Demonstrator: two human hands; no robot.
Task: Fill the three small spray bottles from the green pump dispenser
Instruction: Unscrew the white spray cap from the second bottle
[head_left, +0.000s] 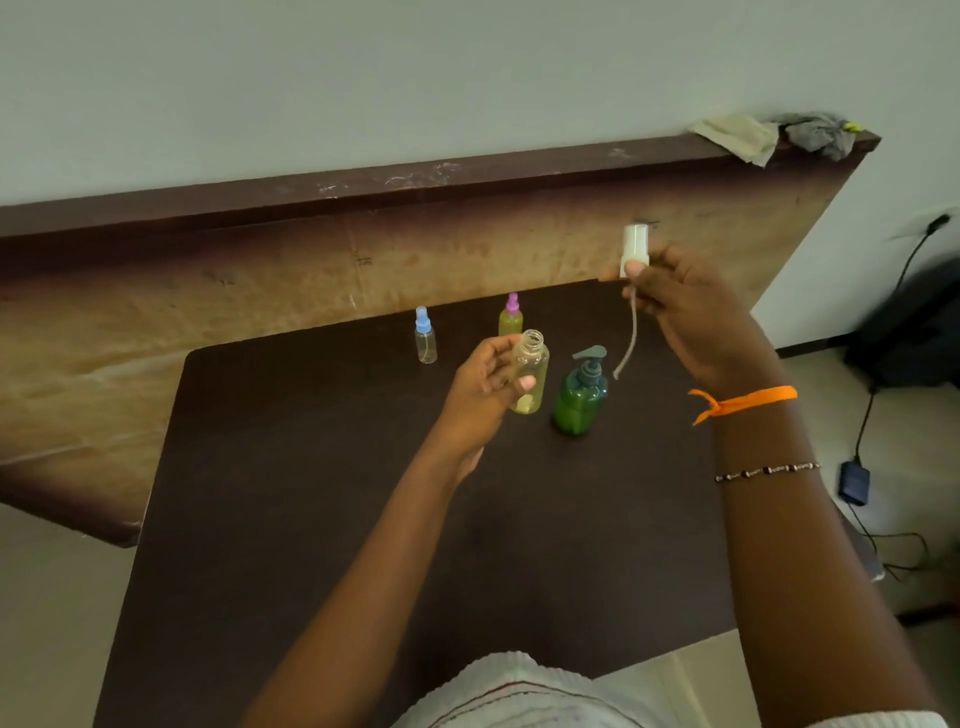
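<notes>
Fill level in open bottle (530, 376) unclear; left hand (485, 387) covers side.

Open clear bottle (530, 379) tilted, frame center, in my left hand (485, 392). White spray head (635, 250) with dangling tube in my right hand (691, 317), upper right. Green pump dispenser (579, 395) upright beside bottle. Blue-capped bottle (425, 336) and pink-capped bottle (511, 316) upright behind.
</notes>
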